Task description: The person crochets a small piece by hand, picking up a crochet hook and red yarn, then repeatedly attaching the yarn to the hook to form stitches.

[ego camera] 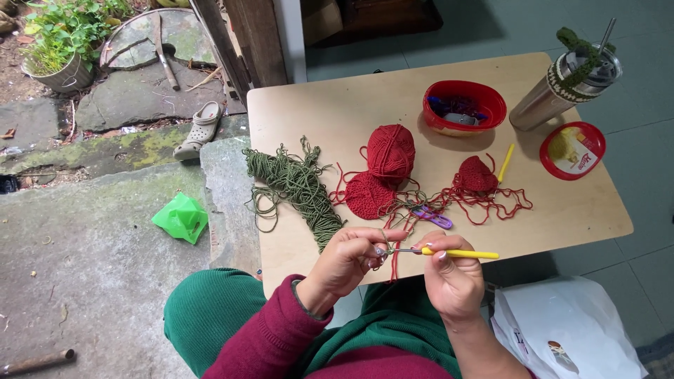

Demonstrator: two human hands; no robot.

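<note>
Wooden bench carries green yarn skein at 10 o'clock and red yarn ball at 12 o'clock of the hands. Left hand: fingers pinched on red-green yarn strands. Right hand: fingers closed around yellow-handled crochet hook, tip at the strands, over bench's near edge.

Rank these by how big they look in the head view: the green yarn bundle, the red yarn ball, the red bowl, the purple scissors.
1. Green yarn bundle, the longest spread.
2 and 3. Red bowl and red yarn ball: the bowl looks slightly wider, but they are too close to rank.
4. Purple scissors, clearly smallest.
</note>
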